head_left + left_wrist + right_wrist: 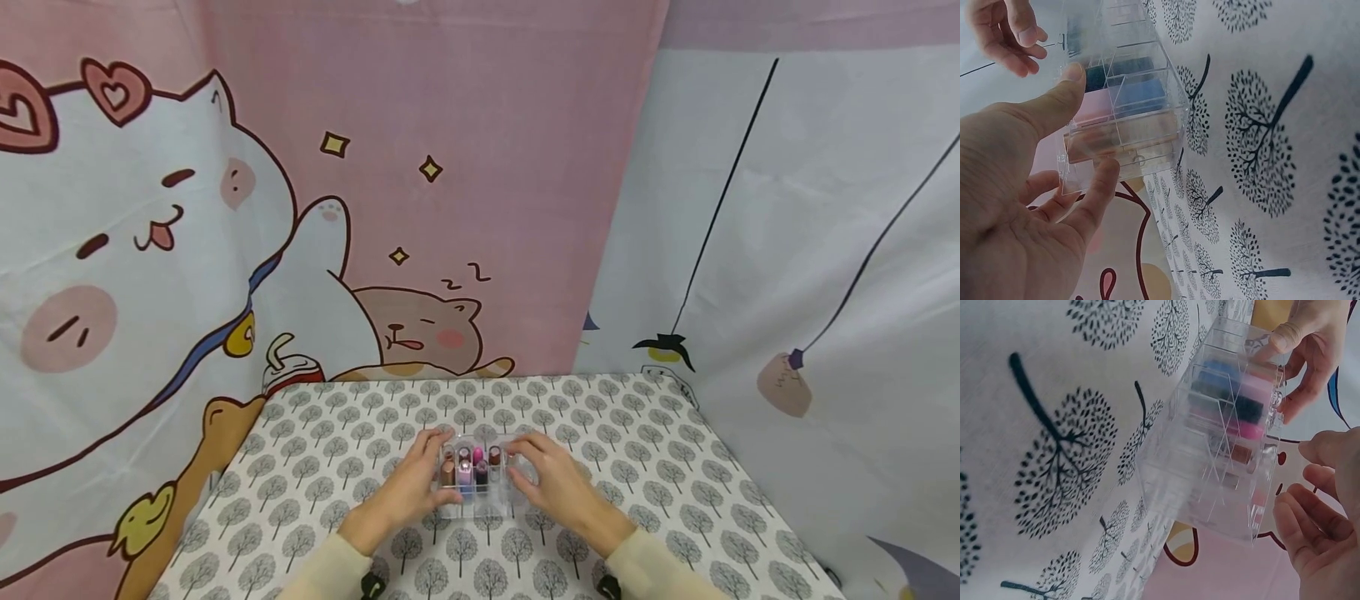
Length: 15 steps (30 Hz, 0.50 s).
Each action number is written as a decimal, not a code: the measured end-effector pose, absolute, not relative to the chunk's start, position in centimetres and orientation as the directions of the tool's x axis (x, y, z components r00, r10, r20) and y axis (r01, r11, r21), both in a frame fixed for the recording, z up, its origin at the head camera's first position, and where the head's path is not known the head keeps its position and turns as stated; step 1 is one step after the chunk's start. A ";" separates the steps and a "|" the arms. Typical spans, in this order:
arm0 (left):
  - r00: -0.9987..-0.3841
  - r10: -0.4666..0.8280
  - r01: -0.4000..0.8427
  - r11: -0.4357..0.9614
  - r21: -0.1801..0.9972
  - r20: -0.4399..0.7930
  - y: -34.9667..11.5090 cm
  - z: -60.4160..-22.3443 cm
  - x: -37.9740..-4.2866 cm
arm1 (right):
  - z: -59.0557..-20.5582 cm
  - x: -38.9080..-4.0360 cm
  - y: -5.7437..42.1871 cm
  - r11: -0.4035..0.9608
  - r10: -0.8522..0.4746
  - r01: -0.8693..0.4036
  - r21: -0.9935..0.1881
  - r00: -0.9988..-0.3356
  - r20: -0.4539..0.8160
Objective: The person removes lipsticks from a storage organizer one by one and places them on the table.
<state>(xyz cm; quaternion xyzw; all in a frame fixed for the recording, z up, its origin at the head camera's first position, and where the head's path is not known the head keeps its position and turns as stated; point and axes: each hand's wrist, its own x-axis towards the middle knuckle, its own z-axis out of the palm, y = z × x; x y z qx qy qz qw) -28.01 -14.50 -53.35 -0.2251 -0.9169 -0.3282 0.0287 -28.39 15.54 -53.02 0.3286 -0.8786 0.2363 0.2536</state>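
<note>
A see-through divided organizer box (491,507) stands on the patterned cloth, with several lipstick-like tubes in its compartments. Among them are a brown tube (448,475), a pink-and-blue one (1138,97), a black one (1247,408) and a magenta one (477,455). My left hand (411,479) grips the box's left end, thumb at the front corner and fingers along the far side. At the right end, my right hand (553,483) is beside the box with its fingers loosely bent; the right wrist view shows them apart from the wall, holding nothing.
The table is covered by a white cloth (315,508) printed with grey trees. Behind it hangs a pink curtain (510,167) with cartoon animals, and a pale printed curtain (750,250) hangs along the right side.
</note>
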 end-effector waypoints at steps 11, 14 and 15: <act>-0.889 0.407 0.448 0.672 0.590 0.212 -14.6 -53.4 -28.1 | -53.5 -29.3 14.2 0.584 -0.499 -0.720 -0.376 -0.683 0.534; -0.887 0.408 0.452 0.669 0.590 0.217 -14.5 -53.5 -28.1 | -53.5 -29.4 14.0 0.579 -0.501 -0.714 -0.395 -0.693 0.518; -0.886 0.410 0.454 0.667 0.590 0.218 -14.5 -53.4 -28.1 | -53.5 -29.4 13.9 0.580 -0.501 -0.711 -0.398 -0.696 0.514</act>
